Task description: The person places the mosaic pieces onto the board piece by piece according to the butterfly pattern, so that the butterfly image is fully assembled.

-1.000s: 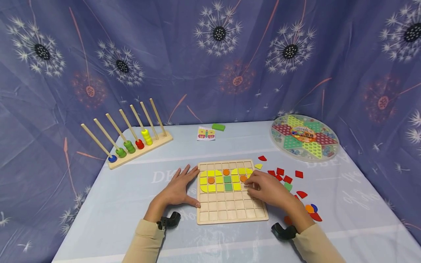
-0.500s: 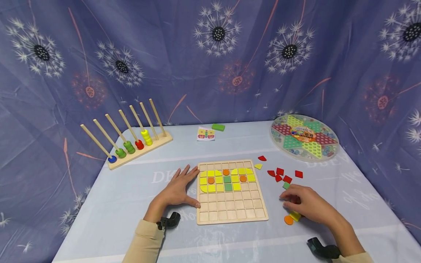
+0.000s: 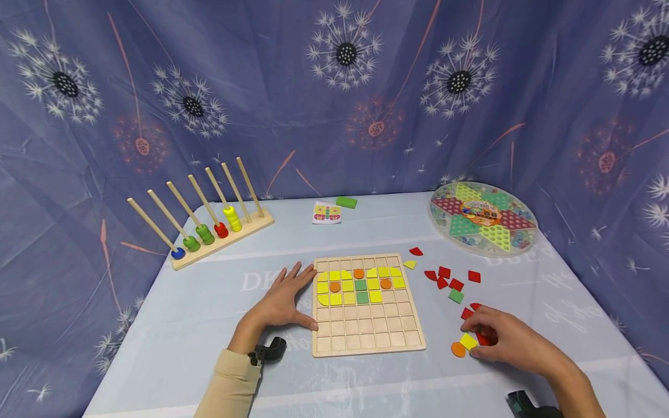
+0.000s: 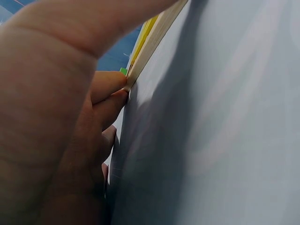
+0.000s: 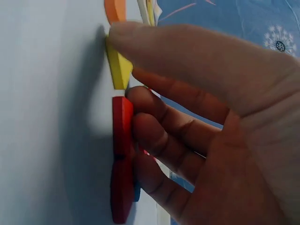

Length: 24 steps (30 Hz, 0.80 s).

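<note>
A wooden grid board lies in the middle of the table. Yellow, orange and green tiles fill part of its upper rows. My left hand is spread on the table, its thumb and index finger touching the board's left edge. To the right of the board, my right hand pinches a yellow square tile between thumb and index finger, low over the table. Its other fingers hang beside red tiles, which they partly hide in the head view. An orange disc lies just left of the yellow tile.
Loose red tiles and a green square lie right of the board. Behind are a picture card, a green block and a round star-patterned game board. A pegged bead stand is at back left.
My right hand has left the board, where a yellow tile now fills a cell beside the orange disc, and moved right to the loose tiles. The left hand stays put.
</note>
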Motion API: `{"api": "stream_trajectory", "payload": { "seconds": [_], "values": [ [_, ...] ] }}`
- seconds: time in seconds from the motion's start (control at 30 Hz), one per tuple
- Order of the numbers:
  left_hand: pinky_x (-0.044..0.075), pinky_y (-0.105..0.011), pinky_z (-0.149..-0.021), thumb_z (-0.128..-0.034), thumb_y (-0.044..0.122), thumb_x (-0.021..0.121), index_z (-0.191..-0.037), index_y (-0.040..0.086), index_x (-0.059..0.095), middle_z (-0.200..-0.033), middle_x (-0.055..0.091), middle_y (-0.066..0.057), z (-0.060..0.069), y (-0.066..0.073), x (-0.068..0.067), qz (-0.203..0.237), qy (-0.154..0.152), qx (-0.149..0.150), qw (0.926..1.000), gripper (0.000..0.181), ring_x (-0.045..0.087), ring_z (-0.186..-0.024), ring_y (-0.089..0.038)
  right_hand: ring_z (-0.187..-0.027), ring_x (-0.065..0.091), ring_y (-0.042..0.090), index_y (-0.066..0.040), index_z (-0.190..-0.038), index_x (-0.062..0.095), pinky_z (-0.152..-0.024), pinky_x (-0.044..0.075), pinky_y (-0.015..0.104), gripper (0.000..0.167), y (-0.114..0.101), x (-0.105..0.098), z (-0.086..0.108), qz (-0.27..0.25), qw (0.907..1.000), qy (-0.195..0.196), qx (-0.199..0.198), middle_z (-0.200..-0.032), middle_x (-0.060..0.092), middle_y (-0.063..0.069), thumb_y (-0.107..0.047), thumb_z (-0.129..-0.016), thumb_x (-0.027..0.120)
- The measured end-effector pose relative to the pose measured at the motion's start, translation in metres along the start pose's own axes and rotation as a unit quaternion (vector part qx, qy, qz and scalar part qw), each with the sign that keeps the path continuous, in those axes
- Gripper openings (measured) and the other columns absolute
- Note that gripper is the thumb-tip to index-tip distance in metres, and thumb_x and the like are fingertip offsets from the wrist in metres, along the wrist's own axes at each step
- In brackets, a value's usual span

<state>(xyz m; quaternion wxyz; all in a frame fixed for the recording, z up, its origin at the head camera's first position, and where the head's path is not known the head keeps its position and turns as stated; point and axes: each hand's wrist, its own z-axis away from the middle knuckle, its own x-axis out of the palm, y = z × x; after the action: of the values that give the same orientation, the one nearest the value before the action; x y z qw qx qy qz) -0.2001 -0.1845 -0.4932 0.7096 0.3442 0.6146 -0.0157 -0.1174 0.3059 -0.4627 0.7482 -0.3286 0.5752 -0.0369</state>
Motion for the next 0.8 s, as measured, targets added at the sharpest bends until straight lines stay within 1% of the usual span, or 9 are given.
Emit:
{"api": "stream_trajectory", "payload": {
  "seconds": [0.07, 0.13, 0.27, 0.47, 0.6, 0.8],
  "values": [
    [0.001, -0.046, -0.116, -0.0512, 0.075, 0.077, -0.154, 0.016, 0.025, -0.158, 0.021, 0.002, 0.000, 0.000, 0.000, 0.001, -0.001, -0.001, 1.0000, 0.129, 0.005, -0.146, -0.024, -0.088, 0.051, 0.009, -0.031, -0.103, 0.068, -0.079, 0.051, 0.029, 0.032, -0.002, 0.001, -0.002, 0.006, 1.0000, 0.002, 0.007, -0.100, 0.057, -0.014, -0.041, -0.075, 0.081],
    [0.000, -0.046, -0.116, -0.0510, 0.075, 0.077, -0.154, 0.016, 0.025, -0.158, 0.021, 0.003, 0.000, -0.001, 0.000, 0.002, -0.001, -0.002, 1.0000, 0.129, 0.004, -0.146, -0.024, -0.087, 0.051, 0.010, -0.030, -0.102, 0.069, -0.077, 0.051, 0.028, 0.031, -0.003, 0.002, -0.003, 0.004, 0.9999, 0.004, 0.016, -0.098, 0.058, -0.014, -0.037, -0.075, 0.081],
    [0.000, -0.045, -0.116, -0.0502, 0.077, 0.076, -0.154, 0.017, 0.025, -0.158, 0.020, 0.004, 0.000, -0.001, 0.001, 0.000, -0.001, -0.005, 1.0000, 0.130, 0.004, -0.145, -0.022, -0.081, 0.050, 0.009, -0.026, -0.104, 0.071, -0.070, 0.049, 0.024, 0.031, -0.006, 0.004, -0.005, -0.003, 0.9995, 0.011, 0.031, -0.091, 0.058, -0.014, -0.030, -0.076, 0.082],
    [-0.001, -0.044, -0.116, -0.0495, 0.078, 0.075, -0.154, 0.018, 0.025, -0.158, 0.020, 0.004, -0.001, -0.002, 0.002, -0.003, 0.000, -0.008, 1.0000, 0.131, 0.003, -0.146, -0.022, -0.073, 0.049, 0.008, -0.022, -0.103, 0.072, -0.060, 0.045, 0.021, 0.030, -0.008, 0.007, -0.008, -0.006, 0.9992, 0.030, 0.026, -0.082, 0.053, -0.009, -0.021, -0.074, 0.082],
    [-0.001, -0.044, -0.116, -0.0495, 0.077, 0.076, -0.154, 0.018, 0.025, -0.158, 0.020, 0.005, -0.001, -0.002, 0.002, -0.002, -0.001, -0.010, 1.0000, 0.131, 0.003, -0.146, -0.022, -0.073, 0.050, 0.009, -0.024, -0.101, 0.071, -0.060, 0.045, 0.021, 0.029, -0.008, 0.009, -0.012, -0.009, 0.9987, 0.039, 0.031, -0.080, 0.054, -0.010, -0.018, -0.074, 0.081],
    [-0.001, -0.044, -0.116, -0.0499, 0.077, 0.076, -0.154, 0.017, 0.025, -0.158, 0.021, 0.004, 0.000, -0.002, 0.002, 0.000, 0.000, -0.008, 1.0000, 0.130, 0.004, -0.146, -0.023, -0.075, 0.049, 0.010, -0.023, -0.102, 0.070, -0.062, 0.045, 0.021, 0.030, -0.009, 0.010, -0.023, -0.008, 0.9984, 0.053, 0.019, -0.081, 0.054, -0.010, -0.019, -0.075, 0.081]
  ]
}}
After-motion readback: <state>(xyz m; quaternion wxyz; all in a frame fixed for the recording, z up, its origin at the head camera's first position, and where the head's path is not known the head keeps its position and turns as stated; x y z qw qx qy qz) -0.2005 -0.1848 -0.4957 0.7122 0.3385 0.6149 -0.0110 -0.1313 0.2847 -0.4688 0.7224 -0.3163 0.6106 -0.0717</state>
